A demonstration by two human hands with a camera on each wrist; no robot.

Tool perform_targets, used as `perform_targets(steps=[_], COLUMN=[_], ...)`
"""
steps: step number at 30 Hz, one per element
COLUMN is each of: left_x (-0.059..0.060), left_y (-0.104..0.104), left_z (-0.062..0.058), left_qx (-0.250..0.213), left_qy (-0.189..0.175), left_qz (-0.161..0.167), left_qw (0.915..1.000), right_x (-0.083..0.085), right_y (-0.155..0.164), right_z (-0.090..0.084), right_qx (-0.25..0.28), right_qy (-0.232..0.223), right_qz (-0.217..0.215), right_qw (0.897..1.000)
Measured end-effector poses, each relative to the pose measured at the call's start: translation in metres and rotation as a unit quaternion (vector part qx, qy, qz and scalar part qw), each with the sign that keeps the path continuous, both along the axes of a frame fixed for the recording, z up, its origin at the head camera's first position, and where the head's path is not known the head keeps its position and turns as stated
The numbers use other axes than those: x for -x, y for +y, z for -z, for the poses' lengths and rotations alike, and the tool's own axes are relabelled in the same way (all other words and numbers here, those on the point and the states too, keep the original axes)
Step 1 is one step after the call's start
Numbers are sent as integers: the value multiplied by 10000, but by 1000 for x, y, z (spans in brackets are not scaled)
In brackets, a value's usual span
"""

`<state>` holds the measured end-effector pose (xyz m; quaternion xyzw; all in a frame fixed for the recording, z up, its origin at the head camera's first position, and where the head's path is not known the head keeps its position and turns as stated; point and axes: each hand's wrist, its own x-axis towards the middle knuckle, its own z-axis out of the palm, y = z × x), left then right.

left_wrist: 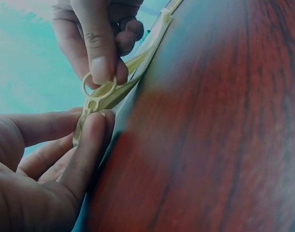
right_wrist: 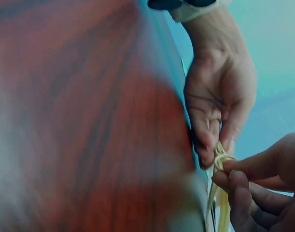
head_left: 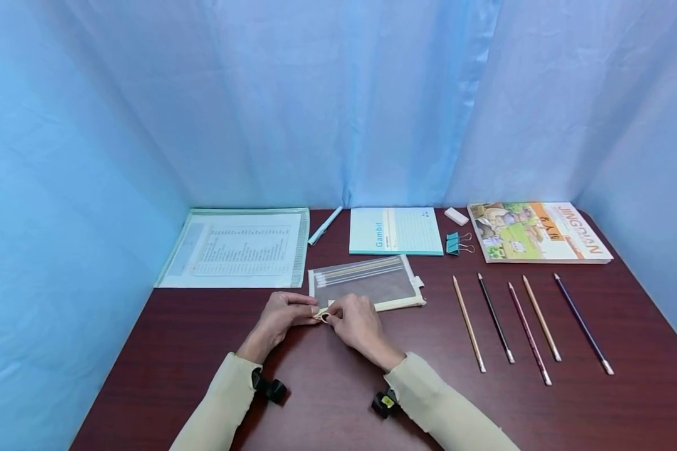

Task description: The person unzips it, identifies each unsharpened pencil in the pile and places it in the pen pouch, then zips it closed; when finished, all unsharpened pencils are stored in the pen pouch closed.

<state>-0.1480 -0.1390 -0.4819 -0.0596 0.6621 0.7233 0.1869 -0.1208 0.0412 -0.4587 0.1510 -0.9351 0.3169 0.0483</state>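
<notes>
A clear zip pencil pouch (head_left: 367, 285) with cream edging lies in the middle of the table, several pencils showing through it along its far side. My left hand (head_left: 282, 313) pinches the pouch's near left corner, at the end of the zip. With thumb and forefinger, my right hand (head_left: 358, 322) pinches the cream ring-shaped zip pull (left_wrist: 100, 89) beside it. In the left wrist view the zip edges stand apart behind the ring. The right wrist view shows both hands' fingertips close together at the ring.
Several loose pencils (head_left: 533, 329) lie to the right. Along the back are a document folder (head_left: 242, 247), a pen (head_left: 325, 225), a Gambit notebook (head_left: 396, 232), an eraser (head_left: 456, 217), a teal binder clip (head_left: 454, 243) and a book (head_left: 536, 232). Blue curtains (head_left: 338, 100) surround the table (head_left: 327, 401).
</notes>
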Motion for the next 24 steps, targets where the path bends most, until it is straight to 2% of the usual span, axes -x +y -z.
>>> perform_targets(steps=[3,8,14,18,24], left_x=[0,-2,-2,-3,-3], left_y=[2,6,10,11,4], left_z=[1,0,-1,-1,-2], left_qx=[-5,-146,-163,-223,-124], left_qy=[-30,-63,-123,-161,-182], left_qz=[69,182,142,237,161], left_qw=[10000,9997,9997,9993,9996], right_x=[3,6,7,9,18], right_y=[5,17,23,28,62], right_z=[0,1,6,6,3], right_qx=[146,173,251,266,117], right_qy=[-238,-369,-307,-258,-196], right_qz=[180,372,386,414,749], right_qw=[9994,9985,9985,9985,9969])
